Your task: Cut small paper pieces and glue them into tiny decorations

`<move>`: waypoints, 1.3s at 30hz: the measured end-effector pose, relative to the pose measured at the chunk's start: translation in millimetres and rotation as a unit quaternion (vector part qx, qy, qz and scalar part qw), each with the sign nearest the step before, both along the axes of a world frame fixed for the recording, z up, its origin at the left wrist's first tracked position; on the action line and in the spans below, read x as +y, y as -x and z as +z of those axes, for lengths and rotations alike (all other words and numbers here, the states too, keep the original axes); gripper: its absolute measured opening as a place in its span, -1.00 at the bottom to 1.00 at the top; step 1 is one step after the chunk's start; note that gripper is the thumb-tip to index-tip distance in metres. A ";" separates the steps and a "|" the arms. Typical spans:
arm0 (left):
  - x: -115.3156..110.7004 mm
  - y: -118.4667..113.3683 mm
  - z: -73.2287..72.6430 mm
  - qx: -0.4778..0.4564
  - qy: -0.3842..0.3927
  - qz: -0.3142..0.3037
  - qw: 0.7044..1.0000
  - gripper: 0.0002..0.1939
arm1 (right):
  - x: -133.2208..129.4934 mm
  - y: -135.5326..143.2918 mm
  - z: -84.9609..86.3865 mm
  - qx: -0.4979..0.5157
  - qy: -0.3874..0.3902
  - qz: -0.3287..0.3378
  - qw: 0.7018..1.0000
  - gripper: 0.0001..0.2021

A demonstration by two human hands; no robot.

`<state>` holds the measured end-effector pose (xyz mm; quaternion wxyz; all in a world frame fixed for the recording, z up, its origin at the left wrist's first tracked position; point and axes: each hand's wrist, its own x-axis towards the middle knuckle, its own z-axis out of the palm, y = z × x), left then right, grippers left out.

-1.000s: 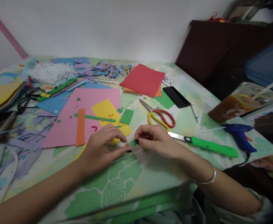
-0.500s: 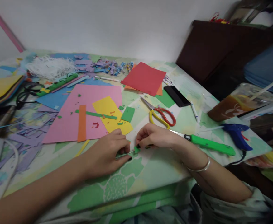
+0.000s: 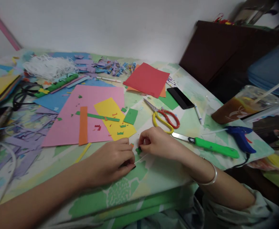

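My left hand (image 3: 117, 159) rests low at the table's middle, thumb and fingers pinched on a thin white strand (image 3: 141, 158). The strand's free part points right, below my right hand. My right hand (image 3: 155, 143), with a silver bangle at the wrist, has its fingertips closed on a small green paper piece (image 3: 138, 150). A tiny orange bit (image 3: 132, 145) lies between the two hands. Just beyond my right hand are scissors (image 3: 164, 119) with one red and one yellow handle. A green-handled craft knife (image 3: 216, 147) lies to its right, blade out.
Pink sheet (image 3: 67, 127) with an orange strip (image 3: 83, 125), green strip and scraps lies ahead, beside yellow paper (image 3: 110, 108). Farther back are red paper (image 3: 146, 79), a phone (image 3: 180, 98) and white shreds (image 3: 50, 66). A blue glue gun (image 3: 242, 136) and drink cup (image 3: 246, 103) stand right.
My left thumb has closed against the fingers, and the white strand now sticks out to the right of them. The green piece at my right fingertips has shifted slightly up.
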<state>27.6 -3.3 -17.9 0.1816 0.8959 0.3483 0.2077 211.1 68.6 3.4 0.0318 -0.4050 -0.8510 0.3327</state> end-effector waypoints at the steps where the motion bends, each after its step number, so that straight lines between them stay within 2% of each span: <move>1: 0.0 0.3 0.4 0.000 0.000 -0.001 1.000 -0.85 | -1.9 -0.1 -0.5 0.004 -0.010 0.000 1.000 -0.84; 9: 3.1 3.8 -4.5 -0.019 0.003 0.054 0.998 -0.87 | -11.7 -3.6 -7.8 0.021 -0.067 -0.009 0.998 -0.88; 16: 6.5 3.6 -3.9 0.000 0.010 0.130 0.991 -0.91 | -11.3 -3.3 -5.0 0.022 -0.067 -0.022 0.997 -0.87; 21: 6.2 4.6 -5.2 0.008 0.022 0.116 0.993 -0.90 | -5.4 -15.5 4.0 0.045 -0.082 -0.042 0.995 -0.83; 24: 6.5 5.2 -6.3 0.012 0.020 0.109 0.994 -0.89 | -3.4 -30.1 7.5 0.063 -0.086 -0.013 0.994 -0.85; 28: 7.7 4.4 -6.0 0.018 0.024 0.109 0.994 -0.89 | -6.2 -47.6 1.1 0.065 -0.105 0.050 0.991 -0.76; 33: 8.0 3.5 -4.5 0.018 0.023 0.111 0.993 -0.90 | -10.4 -54.3 -10.8 0.071 -0.134 0.030 0.988 -0.88; 39: 6.7 4.8 -4.4 0.024 0.025 0.106 0.994 -0.90 | -8.4 -52.5 -10.4 0.080 -0.147 0.025 0.986 -0.88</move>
